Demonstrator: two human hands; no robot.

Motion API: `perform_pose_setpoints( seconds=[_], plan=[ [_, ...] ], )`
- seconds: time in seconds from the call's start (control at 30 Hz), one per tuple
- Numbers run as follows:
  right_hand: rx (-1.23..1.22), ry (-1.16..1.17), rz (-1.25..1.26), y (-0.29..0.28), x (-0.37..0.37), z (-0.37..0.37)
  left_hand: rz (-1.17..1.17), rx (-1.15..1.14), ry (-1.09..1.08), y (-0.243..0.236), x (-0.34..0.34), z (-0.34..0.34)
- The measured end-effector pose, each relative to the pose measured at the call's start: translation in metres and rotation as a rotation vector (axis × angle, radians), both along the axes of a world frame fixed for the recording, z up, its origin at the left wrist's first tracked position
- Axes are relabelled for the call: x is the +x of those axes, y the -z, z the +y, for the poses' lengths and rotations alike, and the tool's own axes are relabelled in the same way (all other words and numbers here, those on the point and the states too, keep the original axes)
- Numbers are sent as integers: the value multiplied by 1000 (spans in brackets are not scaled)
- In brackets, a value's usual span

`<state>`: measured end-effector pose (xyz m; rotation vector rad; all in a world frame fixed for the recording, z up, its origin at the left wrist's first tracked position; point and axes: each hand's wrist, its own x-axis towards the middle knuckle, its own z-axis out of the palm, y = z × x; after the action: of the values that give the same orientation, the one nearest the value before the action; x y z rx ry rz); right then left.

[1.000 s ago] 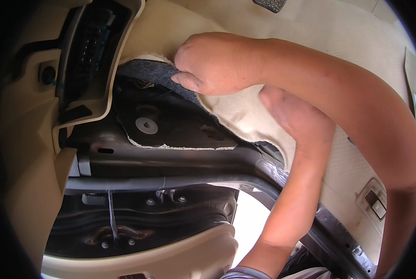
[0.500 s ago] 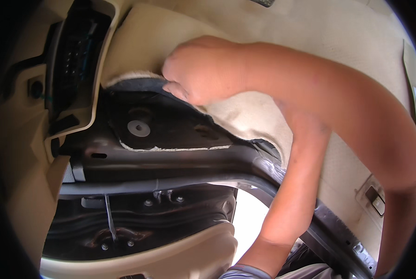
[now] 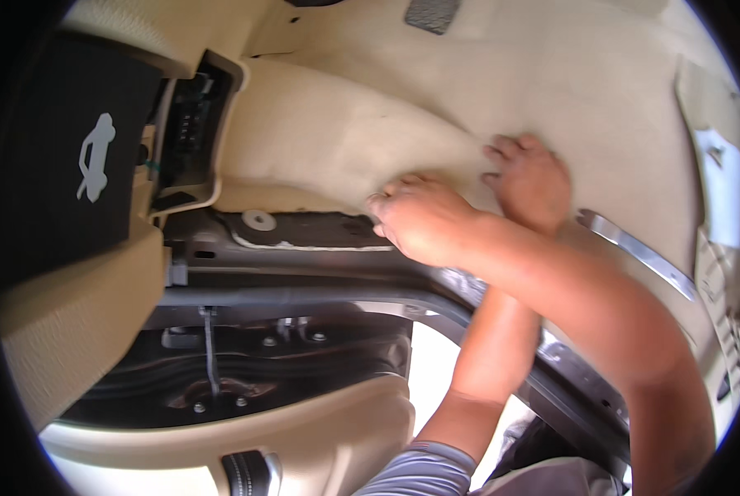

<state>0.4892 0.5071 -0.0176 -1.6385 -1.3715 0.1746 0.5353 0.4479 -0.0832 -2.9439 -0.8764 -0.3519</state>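
My crossed forearms reach onto beige carpet (image 3: 329,124). My right hand (image 3: 415,215) has its fingers curled on the carpet edge beside a dark metal sill section (image 3: 312,231) with a pale washer (image 3: 258,220), slightly blurred. Beyond it, my left hand (image 3: 527,178) lies on the carpet, fingers bent but apart, holding nothing. A silver metal strip (image 3: 639,256) rests on the carpet right of that hand.
Left are a black panel (image 3: 64,149) with a white car symbol and an open fuse-box recess (image 3: 186,124) in beige trim. A door (image 3: 296,401) stands open below. A pedal (image 3: 432,12) is at the top; loose trim (image 3: 688,124) at the right.
The view has shifted. The carpet edge has come down, hiding the grey underlay and part of the dark metal. My right hand has moved down; my left hand has come out into view.
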Motion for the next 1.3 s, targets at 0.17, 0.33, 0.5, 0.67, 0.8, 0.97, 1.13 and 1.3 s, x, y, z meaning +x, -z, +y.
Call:
perform_pose_setpoints(
  seconds=[0.17,0.33,0.5,0.67,0.8,0.97,1.13,1.3],
  plan=[
    [-194,417,-30,-54,10,-162,549,428,319,-36,6,-22],
    [-385,905,-149,-96,-4,-389,218,-271,-66,-35,14,-22],
    [-904,1148,-225,-132,-37,-577,87,-379,-49,-30,7,-9],
    [-1042,947,47,-113,-27,-662,-401,-1095,311,-62,-30,-117],
    [-1097,923,-193,-109,-34,-655,-330,-1219,406,-59,-61,-214],
    [-1058,989,-520,-135,-80,-607,-583,-1298,315,-88,-113,-228],
    [-862,906,-716,-128,-124,-572,-674,-1231,96,-98,-158,-206],
    [-805,850,-631,-104,-144,-536,-944,-1338,-79,-78,-203,-164]
  ],
)
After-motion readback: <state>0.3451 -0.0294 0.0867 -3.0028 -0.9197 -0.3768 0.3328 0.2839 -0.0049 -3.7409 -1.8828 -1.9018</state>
